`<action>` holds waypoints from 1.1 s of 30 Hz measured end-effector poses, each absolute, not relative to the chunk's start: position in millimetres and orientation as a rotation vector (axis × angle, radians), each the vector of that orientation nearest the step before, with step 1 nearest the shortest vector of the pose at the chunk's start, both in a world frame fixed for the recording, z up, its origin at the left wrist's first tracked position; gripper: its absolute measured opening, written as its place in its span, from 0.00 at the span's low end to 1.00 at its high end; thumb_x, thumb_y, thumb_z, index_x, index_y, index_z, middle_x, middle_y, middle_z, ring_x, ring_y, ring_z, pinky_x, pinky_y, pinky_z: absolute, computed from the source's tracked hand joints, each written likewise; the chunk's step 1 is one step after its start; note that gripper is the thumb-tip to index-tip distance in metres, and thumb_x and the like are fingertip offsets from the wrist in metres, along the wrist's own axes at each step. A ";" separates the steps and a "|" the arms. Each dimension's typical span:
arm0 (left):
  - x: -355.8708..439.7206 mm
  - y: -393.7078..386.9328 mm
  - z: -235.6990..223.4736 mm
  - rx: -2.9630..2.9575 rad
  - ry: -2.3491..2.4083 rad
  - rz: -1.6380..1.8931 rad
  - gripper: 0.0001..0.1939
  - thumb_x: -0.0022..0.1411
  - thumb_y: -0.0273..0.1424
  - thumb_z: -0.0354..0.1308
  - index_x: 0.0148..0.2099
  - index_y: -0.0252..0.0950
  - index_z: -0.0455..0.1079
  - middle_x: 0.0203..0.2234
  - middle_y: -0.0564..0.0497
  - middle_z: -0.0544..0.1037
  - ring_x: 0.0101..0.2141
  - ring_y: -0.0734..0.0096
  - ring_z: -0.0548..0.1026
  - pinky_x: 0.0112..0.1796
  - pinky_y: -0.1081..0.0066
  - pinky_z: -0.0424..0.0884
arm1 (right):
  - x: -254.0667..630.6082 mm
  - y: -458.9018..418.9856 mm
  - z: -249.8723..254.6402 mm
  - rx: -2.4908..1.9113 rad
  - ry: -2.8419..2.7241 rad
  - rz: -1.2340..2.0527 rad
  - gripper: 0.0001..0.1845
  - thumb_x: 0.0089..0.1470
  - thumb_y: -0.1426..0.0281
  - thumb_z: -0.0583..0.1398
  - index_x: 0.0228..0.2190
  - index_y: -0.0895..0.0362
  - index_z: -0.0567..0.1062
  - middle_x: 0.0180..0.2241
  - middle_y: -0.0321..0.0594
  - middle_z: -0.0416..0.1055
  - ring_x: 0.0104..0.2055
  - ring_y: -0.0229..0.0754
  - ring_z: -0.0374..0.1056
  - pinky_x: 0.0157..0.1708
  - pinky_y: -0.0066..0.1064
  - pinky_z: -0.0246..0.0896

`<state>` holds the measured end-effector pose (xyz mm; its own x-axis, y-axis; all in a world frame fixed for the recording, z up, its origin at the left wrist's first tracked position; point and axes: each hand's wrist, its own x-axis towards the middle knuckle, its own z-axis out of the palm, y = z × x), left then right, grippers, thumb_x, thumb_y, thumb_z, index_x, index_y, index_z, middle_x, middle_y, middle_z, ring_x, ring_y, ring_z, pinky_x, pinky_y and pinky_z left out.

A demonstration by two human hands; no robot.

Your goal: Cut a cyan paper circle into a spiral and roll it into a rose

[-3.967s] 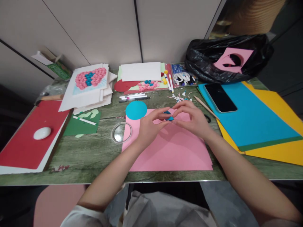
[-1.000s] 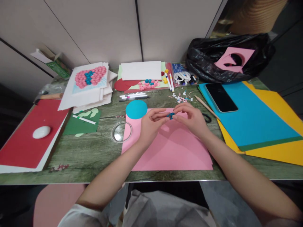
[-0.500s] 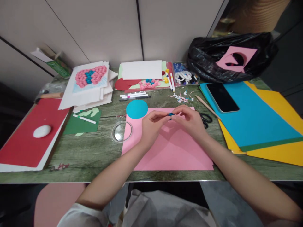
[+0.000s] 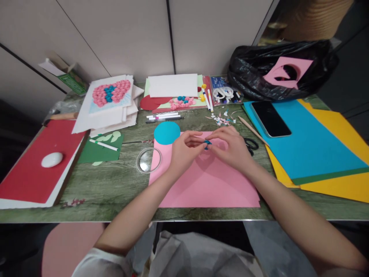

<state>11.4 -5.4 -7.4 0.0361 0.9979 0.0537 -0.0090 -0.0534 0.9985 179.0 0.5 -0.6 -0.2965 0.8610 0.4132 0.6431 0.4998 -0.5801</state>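
Between the fingertips of both hands is a small blue paper roll point(image 4: 207, 144), curled into a little coil and partly covered by the fingers. My left hand point(image 4: 186, 150) pinches it from the left, and my right hand point(image 4: 230, 145) pinches it from the right. Both hands are above a sheet of pink paper point(image 4: 201, 188), which lies on the table near its front edge. A blue paper circle point(image 4: 167, 133) overlaps the sheet's upper left corner. Left of my left hand, a roll of clear tape point(image 4: 148, 160) lies across the sheet's left edge. Black-handled scissors point(image 4: 250, 144) lie beyond my right wrist.
At right, a phone point(image 4: 271, 119) rests on blue paper point(image 4: 317, 148) beside a pencil point(image 4: 253, 131). Paper scraps point(image 4: 221, 120) and several pens point(image 4: 164, 117) lie behind my hands. A picture of pink and blue rosettes point(image 4: 111, 93) and red paper point(image 4: 31, 169) occupy the left.
The blue roll has dropped slightly toward me and turned, so more of its coil shows. My fingers have shifted around it and opened out a little; both hands still pinch it.
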 end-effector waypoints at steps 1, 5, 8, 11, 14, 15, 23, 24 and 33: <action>10.7 -5.1 -7.6 1.302 1.162 1.209 0.16 0.47 0.23 0.64 0.40 0.36 0.71 0.28 0.50 0.80 0.31 0.70 0.79 0.34 0.71 0.75 | 179.4 0.3 -0.3 -1.226 -2.069 0.364 0.07 0.49 0.70 0.62 0.34 0.55 0.78 0.35 0.41 0.72 0.40 0.45 0.63 0.41 0.39 0.58; 8.7 -5.0 -6.4 1.438 1.165 1.176 0.11 0.48 0.24 0.65 0.37 0.35 0.73 0.30 0.49 0.80 0.32 0.70 0.78 0.36 0.70 0.75 | 183.4 0.7 3.0 -1.234 -2.136 0.319 0.06 0.48 0.70 0.63 0.32 0.54 0.78 0.34 0.39 0.73 0.41 0.46 0.63 0.42 0.41 0.56; 8.4 -6.1 -3.7 1.443 1.162 1.148 0.05 0.48 0.27 0.66 0.31 0.34 0.75 0.29 0.49 0.80 0.31 0.70 0.78 0.36 0.69 0.75 | 187.4 2.3 6.2 -1.220 -2.115 0.401 0.05 0.49 0.68 0.64 0.31 0.53 0.79 0.33 0.39 0.74 0.41 0.46 0.63 0.43 0.42 0.57; 9.1 -8.0 -2.4 1.437 1.149 1.195 0.03 0.48 0.27 0.66 0.29 0.35 0.76 0.29 0.49 0.80 0.31 0.71 0.77 0.36 0.70 0.74 | 189.9 4.3 7.2 -1.197 -2.057 0.476 0.05 0.48 0.68 0.65 0.31 0.54 0.79 0.33 0.39 0.74 0.41 0.45 0.64 0.45 0.42 0.57; 10.5 -10.2 -3.0 1.461 1.115 1.275 0.03 0.49 0.26 0.66 0.30 0.36 0.77 0.29 0.49 0.80 0.33 0.71 0.77 0.37 0.70 0.74 | 190.1 5.5 6.2 -1.176 -2.004 0.537 0.05 0.48 0.68 0.65 0.31 0.53 0.80 0.32 0.39 0.74 0.40 0.45 0.65 0.45 0.41 0.57; 11.1 -10.8 -3.4 1.459 1.106 1.298 0.03 0.49 0.27 0.66 0.30 0.37 0.77 0.29 0.49 0.80 0.34 0.71 0.77 0.38 0.70 0.74 | 189.9 5.6 5.8 -1.171 -1.986 0.553 0.05 0.48 0.68 0.65 0.31 0.52 0.80 0.32 0.39 0.74 0.40 0.45 0.65 0.45 0.41 0.57; 14.2 -12.9 -2.3 1.365 1.080 1.380 0.04 0.47 0.27 0.68 0.29 0.38 0.77 0.29 0.51 0.79 0.32 0.73 0.77 0.36 0.71 0.74 | 185.7 3.0 4.9 -1.136 -1.868 0.656 0.06 0.48 0.65 0.65 0.31 0.49 0.81 0.32 0.38 0.73 0.39 0.44 0.66 0.43 0.40 0.58; 14.5 -13.0 -1.8 1.341 1.077 1.379 0.04 0.47 0.27 0.68 0.29 0.37 0.77 0.28 0.51 0.79 0.32 0.73 0.77 0.36 0.71 0.74 | 185.0 2.4 4.3 -1.137 -1.848 0.678 0.06 0.48 0.64 0.65 0.31 0.49 0.81 0.32 0.39 0.73 0.39 0.44 0.66 0.43 0.40 0.58; 17.9 -13.7 -10.5 1.105 1.107 1.369 0.05 0.49 0.30 0.66 0.31 0.36 0.76 0.33 0.49 0.81 0.36 0.69 0.78 0.41 0.67 0.74 | 177.1 -4.3 -1.4 -1.170 -1.884 0.452 0.08 0.52 0.68 0.62 0.36 0.49 0.80 0.33 0.39 0.72 0.40 0.44 0.64 0.42 0.40 0.61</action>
